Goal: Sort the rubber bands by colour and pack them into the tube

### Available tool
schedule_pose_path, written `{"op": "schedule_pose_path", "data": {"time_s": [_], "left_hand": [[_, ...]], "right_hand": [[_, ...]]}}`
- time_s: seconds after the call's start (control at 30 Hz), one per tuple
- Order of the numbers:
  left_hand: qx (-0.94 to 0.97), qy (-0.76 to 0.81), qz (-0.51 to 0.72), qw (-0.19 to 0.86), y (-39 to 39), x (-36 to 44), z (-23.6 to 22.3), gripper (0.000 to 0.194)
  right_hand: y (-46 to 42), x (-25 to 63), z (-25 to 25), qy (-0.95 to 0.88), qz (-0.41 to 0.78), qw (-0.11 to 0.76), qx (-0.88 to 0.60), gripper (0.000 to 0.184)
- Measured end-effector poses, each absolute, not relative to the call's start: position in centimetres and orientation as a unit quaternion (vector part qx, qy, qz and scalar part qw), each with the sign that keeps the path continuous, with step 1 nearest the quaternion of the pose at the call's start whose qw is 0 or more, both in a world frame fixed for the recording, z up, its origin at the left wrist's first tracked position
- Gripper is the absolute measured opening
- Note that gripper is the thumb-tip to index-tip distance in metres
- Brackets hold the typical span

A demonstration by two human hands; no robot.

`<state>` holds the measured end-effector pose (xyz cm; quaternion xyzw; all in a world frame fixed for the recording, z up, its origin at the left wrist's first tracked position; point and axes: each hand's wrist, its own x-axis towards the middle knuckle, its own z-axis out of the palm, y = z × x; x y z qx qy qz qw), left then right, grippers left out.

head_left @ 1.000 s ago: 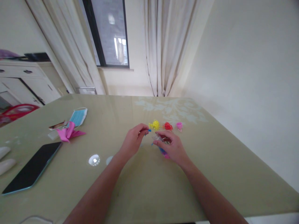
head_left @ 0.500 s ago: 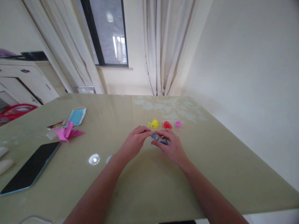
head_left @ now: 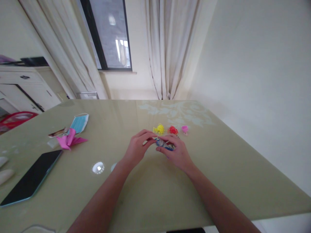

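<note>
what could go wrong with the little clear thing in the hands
The small clear item is held off to one side by the right hand, with the left hand's fingers at its end, so it might slip. A knock forward could scatter the yellow strands or red strands lying just beyond.

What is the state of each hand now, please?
Left hand: fingers bent, at the near end of the small clear-and-blue item; grip unclear.
Right hand: closed around that item, holding it.
</note>
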<state>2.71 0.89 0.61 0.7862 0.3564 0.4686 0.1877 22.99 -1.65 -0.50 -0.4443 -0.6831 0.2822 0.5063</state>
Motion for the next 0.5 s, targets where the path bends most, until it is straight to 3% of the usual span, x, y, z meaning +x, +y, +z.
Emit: {"op": "schedule_pose_path", "data": {"time_s": [0.5], "left_hand": [[0.798, 0.308, 0.486, 0.181, 1.11, 2.51, 0.21, 0.021]], "right_hand": [[-1.5, 22.99, -0.59, -0.677, 0.298, 0.517, -0.431, 0.037]]}}
